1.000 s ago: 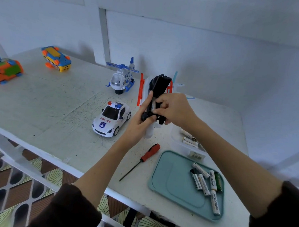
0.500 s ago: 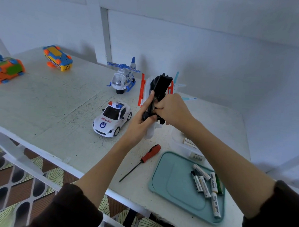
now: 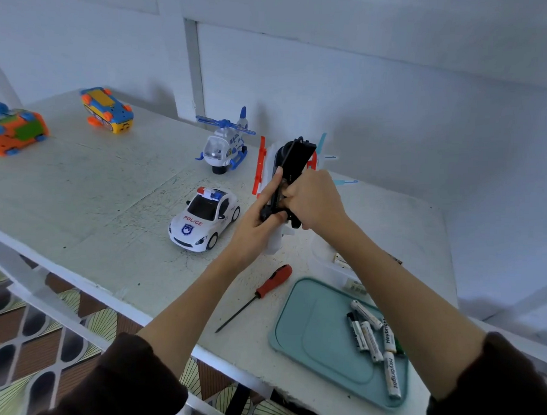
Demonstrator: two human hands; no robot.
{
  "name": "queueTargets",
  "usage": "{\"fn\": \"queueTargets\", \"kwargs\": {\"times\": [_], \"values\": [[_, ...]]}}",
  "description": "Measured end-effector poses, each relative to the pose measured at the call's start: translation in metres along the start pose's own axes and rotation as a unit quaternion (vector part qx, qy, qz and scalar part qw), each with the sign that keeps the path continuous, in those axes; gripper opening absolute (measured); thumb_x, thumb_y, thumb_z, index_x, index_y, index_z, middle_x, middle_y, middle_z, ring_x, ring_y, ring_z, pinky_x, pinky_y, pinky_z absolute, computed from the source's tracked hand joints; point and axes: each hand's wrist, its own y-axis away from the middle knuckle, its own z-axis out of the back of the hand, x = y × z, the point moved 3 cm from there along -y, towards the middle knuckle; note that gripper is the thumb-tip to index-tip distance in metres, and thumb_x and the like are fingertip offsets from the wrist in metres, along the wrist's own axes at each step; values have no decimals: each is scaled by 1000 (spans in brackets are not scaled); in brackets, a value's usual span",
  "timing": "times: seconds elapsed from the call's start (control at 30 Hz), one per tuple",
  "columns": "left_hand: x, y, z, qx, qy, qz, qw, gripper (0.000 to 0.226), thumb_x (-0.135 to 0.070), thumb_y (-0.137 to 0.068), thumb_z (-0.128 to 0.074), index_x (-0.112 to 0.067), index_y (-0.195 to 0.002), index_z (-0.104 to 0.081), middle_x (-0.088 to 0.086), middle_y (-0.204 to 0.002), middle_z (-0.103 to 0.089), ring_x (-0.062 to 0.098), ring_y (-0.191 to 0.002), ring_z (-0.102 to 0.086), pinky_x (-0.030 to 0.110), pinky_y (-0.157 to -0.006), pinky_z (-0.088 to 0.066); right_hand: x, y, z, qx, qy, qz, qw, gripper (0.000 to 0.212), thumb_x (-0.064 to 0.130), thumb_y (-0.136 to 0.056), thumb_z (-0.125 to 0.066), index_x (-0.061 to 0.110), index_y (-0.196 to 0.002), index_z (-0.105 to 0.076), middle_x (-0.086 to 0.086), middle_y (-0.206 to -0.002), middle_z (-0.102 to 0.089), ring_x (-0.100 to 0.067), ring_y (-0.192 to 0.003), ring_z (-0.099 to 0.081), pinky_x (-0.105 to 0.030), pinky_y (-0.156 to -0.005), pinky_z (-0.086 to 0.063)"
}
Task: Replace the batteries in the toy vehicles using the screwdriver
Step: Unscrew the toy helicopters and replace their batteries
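Observation:
I hold a white toy helicopter with red skids (image 3: 294,159) above the table, its black underside turned toward me. My left hand (image 3: 259,219) grips it from the left, thumb up along the black base. My right hand (image 3: 313,201) curls over the base's lower part, fingers at the battery compartment, which they hide. The red-handled screwdriver (image 3: 273,281) lies loose on the table below my hands. Several batteries (image 3: 373,337) lie on the teal tray (image 3: 316,338).
A white police car (image 3: 204,218) and a blue-and-white helicopter (image 3: 224,145) stand left of my hands. Two colourful toy vehicles, one orange (image 3: 13,131) and one yellow-blue (image 3: 109,109), sit far left. A clear box (image 3: 329,266) holds more batteries. The table's front edge (image 3: 75,271) is close.
My right hand has shifted slightly on the toy's underside and the toy tilted a little; both hands keep their hold. The view has drifted slightly.

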Motion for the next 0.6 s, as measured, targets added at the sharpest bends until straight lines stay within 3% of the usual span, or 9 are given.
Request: {"fn": "queueTargets", "kwargs": {"times": [0.1,0.2,0.27,0.37,0.47,0.6], "values": [[-1,0,1,-1,-9,-17,1000,66,6,-96,-40,-30,-146,-17,-32,-133,-35,-19,-121,-40,11,-100,-37,-4,9,6,34,-104,54,993,20,19,-91,-54,5,-86,-68,-6,-58,-62,-2,-33,-51,-17,-48,-44],[-5,4,-1,15,-14,-27,999,65,0,-95,-43,-36,-144,-20,-25,-141,-35,-10,-126,-42,15,-102,-37,-21,30,20,34,-207,59,976,29,10,-92,-51,16,-118,-63,-4,-80,-69,-12,-44,-59,-17,-59,-51],[-7,6,-4,26,-30,-29,999,63,-12,-90,-45,-44,-140,-25,-19,-146,-36,2,-129,-43,21,-107,-36,-29,45,27,7,-217,50,975,33,8,-91,-53,21,-121,-60,2,-84,-70,-19,-52,-63,-14,-64,-52],[-6,6,-4,31,-40,-36,998,62,-16,-88,-46,-49,-138,-28,-26,-139,-42,1,-122,-48,22,-105,-37,-41,73,32,40,-164,57,984,26,8,-83,-65,18,-106,-69,22,-71,-62,-13,-49,-60,-6,-60,-45],[-5,6,-1,25,-27,-36,999,64,-6,-92,-45,-40,-142,-24,-23,-142,-37,-4,-125,-44,18,-103,-37,-53,103,21,157,-80,95,980,23,9,-77,-72,15,-99,-72,13,-75,-64,-2,-52,-56,-4,-61,-39],[-7,6,-1,23,-17,-42,999,68,7,-96,-38,-34,-144,-12,-25,-137,-33,-22,-117,-40,6,-95,-35,-72,134,2,229,31,126,965,50,21,-71,-78,18,-119,-62,2,-102,-61,-5,-72,-47,-18,-73,-37]]}}
